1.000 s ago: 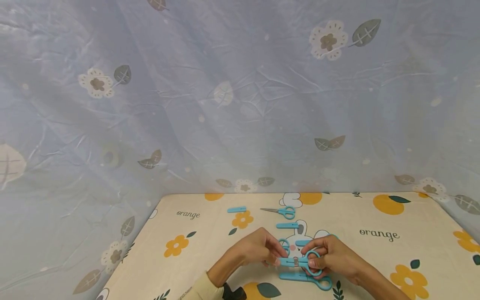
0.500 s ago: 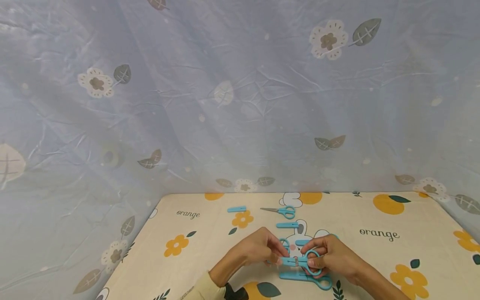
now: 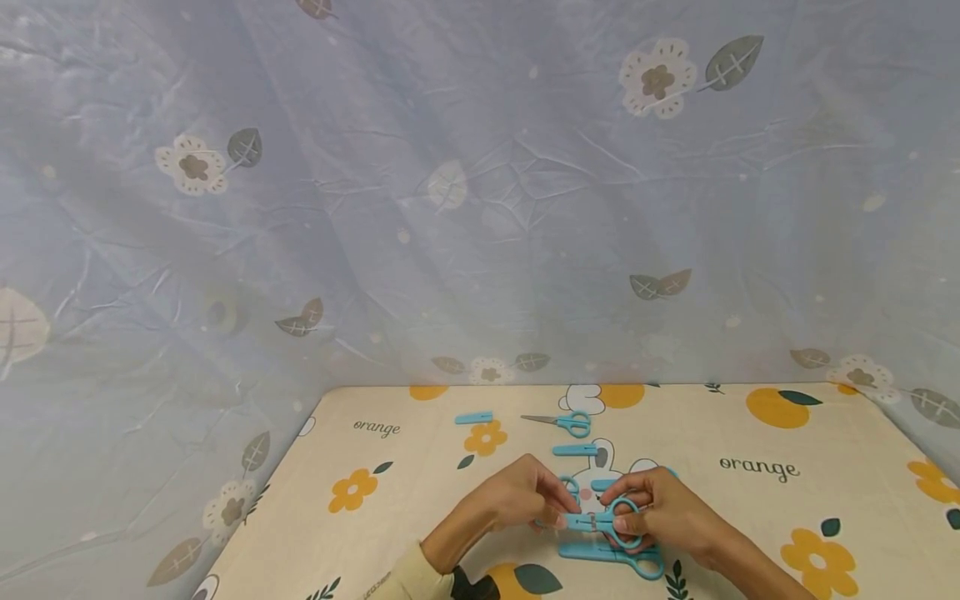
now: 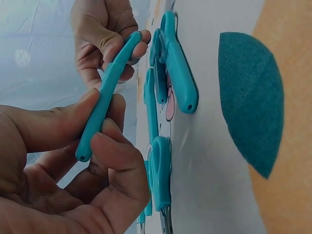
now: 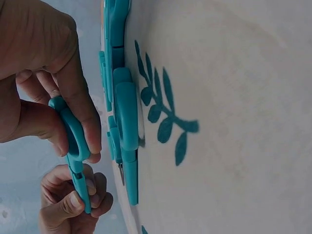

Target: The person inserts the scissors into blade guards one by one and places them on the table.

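My left hand [image 3: 525, 498] pinches a light-blue blade cover [image 3: 579, 522] between thumb and fingers. My right hand [image 3: 663, 512] holds the loop handles of light-blue scissors [image 3: 627, 533], whose blades are mostly inside that cover. A narrow strip of metal shows between cover and handles in the head view. Both are raised above the table, as the left wrist view shows with the cover [image 4: 100, 114] and the right wrist view with the handles [image 5: 75, 134]. Just below them lies a covered pair of scissors [image 3: 592, 552]. Another pair's loop [image 3: 571, 486] shows behind my left hand, the rest hidden.
Uncovered scissors [image 3: 558, 422] lie farther back, blades to the left. Loose blade covers [image 3: 474, 418] lie at the back left and, as a second cover [image 3: 575, 451], nearer the middle. A blue piece [image 3: 604, 485] is partly behind my right hand. A patterned cloth [image 3: 420, 500] covers the table.
My left hand has edged slightly right with the cover, and the strip of bare metal between cover and handles has narrowed. My right hand is almost still.
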Available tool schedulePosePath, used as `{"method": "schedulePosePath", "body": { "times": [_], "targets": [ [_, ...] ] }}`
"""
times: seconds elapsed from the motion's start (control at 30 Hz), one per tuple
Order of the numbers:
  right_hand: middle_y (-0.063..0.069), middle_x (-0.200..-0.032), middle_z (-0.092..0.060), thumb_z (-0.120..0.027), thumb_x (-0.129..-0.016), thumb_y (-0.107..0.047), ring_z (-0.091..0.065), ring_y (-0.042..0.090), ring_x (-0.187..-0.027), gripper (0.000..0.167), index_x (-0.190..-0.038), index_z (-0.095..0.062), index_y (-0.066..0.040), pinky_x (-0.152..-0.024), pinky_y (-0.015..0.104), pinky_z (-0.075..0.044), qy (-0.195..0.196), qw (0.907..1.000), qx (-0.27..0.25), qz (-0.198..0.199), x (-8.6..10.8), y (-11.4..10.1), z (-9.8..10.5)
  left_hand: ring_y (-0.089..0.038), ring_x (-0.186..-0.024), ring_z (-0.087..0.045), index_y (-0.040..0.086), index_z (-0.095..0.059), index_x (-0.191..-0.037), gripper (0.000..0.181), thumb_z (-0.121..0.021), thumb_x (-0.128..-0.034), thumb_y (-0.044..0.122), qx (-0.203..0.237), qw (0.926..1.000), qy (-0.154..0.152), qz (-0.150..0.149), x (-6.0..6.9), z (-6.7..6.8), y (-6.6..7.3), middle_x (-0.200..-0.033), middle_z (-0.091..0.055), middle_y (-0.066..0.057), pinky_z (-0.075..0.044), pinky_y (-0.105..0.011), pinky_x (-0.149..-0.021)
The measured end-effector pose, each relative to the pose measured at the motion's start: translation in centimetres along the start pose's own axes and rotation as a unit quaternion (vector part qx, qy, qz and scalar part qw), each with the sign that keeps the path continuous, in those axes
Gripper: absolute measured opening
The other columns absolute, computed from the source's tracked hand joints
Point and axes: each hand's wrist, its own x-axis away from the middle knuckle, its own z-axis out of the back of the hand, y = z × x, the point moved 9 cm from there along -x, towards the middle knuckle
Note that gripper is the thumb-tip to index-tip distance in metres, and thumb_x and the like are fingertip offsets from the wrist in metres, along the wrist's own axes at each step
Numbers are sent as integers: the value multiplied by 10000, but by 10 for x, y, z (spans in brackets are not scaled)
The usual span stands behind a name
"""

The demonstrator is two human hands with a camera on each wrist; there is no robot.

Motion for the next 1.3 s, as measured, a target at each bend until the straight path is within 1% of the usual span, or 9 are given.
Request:
{"method": "schedulePosePath", "body": {
  "times": [0.17, 0.27, 0.43, 0.6, 0.8, 0.93, 1.03, 1.1, 1.3],
  "targets": [
    [-18, -774, -695, -749, -975, -14, -806, 246, -824, 344, -1254, -645, 157, -656, 324, -648, -88, 9999, -143, -24, 0, 2, 0, -81, -642, -624, 10, -843, -918, 185, -781, -852, -150, -19, 10000, -67, -55, 0, -2, 2, -801, -787, -104, -478, -226, -530],
    [-17, -771, -690, -750, -971, -5, -806, 248, -816, 333, -1244, -651, 157, -657, 335, -651, -33, 9999, -130, -8, 0, 3, 0, -82, -630, -609, 1, -841, -920, 179, -784, -847, -151, -32, 9999, -84, -67, 0, -3, 2, -770, -771, -75, -470, -223, -526],
    [-21, -755, -638, -761, -955, 10, -800, 245, -796, 304, -1212, -678, 147, -652, 350, -655, 157, 9999, 47, 31, 0, 2, 0, -87, -631, -600, 14, -844, -914, 182, -804, -832, -143, -51, 10000, 1, -68, -2, -3, 1, -729, -736, 12, -456, -222, -519],
    [-22, -752, -654, -752, -959, 23, -811, 262, -815, 305, -1223, -672, 155, -670, 353, -661, 125, 9999, -34, -40, 0, 3, 1, -79, -632, -593, 2, -841, -898, 199, -801, -815, -175, -67, 9999, 61, -144, -3, -4, 3, -728, -742, 5, -432, -208, -512],
    [-24, -741, -690, -744, -965, 15, -810, 241, -813, 326, -1244, -662, 164, -673, 327, -657, 107, 9998, -148, -112, -1, 2, 3, -84, -624, -574, 5, -844, -887, 239, -782, -798, -208, -137, 9995, 167, -211, -5, -1, 8, -729, -743, 6, -407, -210, -520],
    [-16, -756, -686, -751, -952, 20, -762, 184, -757, 282, -1199, -691, 143, -637, 288, -631, 378, 9990, 220, 43, 0, -2, 4, -93, -595, -552, 11, -847, -891, 247, -772, -798, -205, -62, 9996, 232, -173, -6, 0, 8, -735, -752, -7, -380, -215, -496],
    [2, -774, -693, -768, -922, 36, -681, 140, -713, 241, -1148, -727, 107, -604, 259, -584, 668, 9958, 616, 117, 0, -6, 6, -94, -587, -557, -5, -843, -893, 246, -768, -792, -216, 77, 9995, 249, -171, -7, 0, 6, -773, -781, -74, -376, -210, -484],
    [20, -790, -717, -776, -901, 52, -646, 142, -702, 228, -1125, -746, 87, -589, 253, -552, 835, 9930, 825, 147, 1, -9, 7, -93, -590, -565, -6, -844, -896, 247, -769, -791, -217, 104, 9994, 270, -162, -8, 0, 5, -804, -794, -104, -375, -207, -481],
    [39, -850, -770, -789, -881, 69, -667, 154, -754, 208, -1087, -775, 38, -611, 251, -544, 1146, 9854, 1249, 168, 2, -16, 9, -98, -642, -606, -15, -843, -906, 247, -781, -782, -220, 145, 9992, 367, -106, -9, 1, 6, -880, -820, -113, -385, -212, -500]
  ]
}}
